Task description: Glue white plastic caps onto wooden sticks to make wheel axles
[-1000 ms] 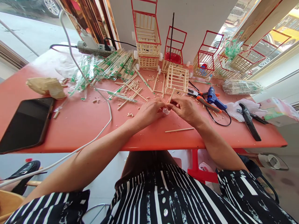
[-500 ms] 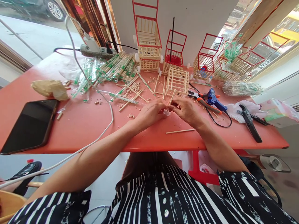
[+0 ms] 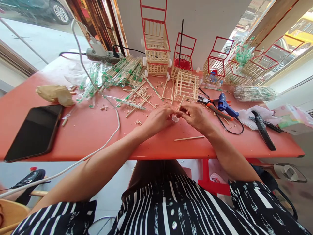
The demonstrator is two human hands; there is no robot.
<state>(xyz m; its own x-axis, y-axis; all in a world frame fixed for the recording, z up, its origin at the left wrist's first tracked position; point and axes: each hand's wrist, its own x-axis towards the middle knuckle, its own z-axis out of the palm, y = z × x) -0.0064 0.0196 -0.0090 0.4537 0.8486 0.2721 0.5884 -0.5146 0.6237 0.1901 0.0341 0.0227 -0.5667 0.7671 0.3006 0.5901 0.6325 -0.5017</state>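
My left hand point(image 3: 157, 119) and my right hand point(image 3: 195, 116) meet over the middle of the red table point(image 3: 83, 133). Between their fingertips sits a small white wheel-like piece point(image 3: 175, 118), pinched from both sides. A thin wooden stick point(image 3: 180, 103) rises from my right hand's fingers toward the far side. A loose stick point(image 3: 189, 138) lies on the table just in front of my right wrist. Behind the hands stands an unpainted stick frame point(image 3: 187, 85).
Wrapped chopsticks point(image 3: 119, 73) and cut sticks litter the far left. Red-and-wood cart models point(image 3: 156, 42) line the back. A blue glue gun point(image 3: 225, 105), orange pliers point(image 3: 212, 106), black cutters point(image 3: 262, 129), a phone point(image 3: 35, 130), a power strip point(image 3: 102, 55) and white cable point(image 3: 107, 98) lie around.
Both hands stay pinched together on the small white piece, with only slight finger movement. The view has shifted down a little.
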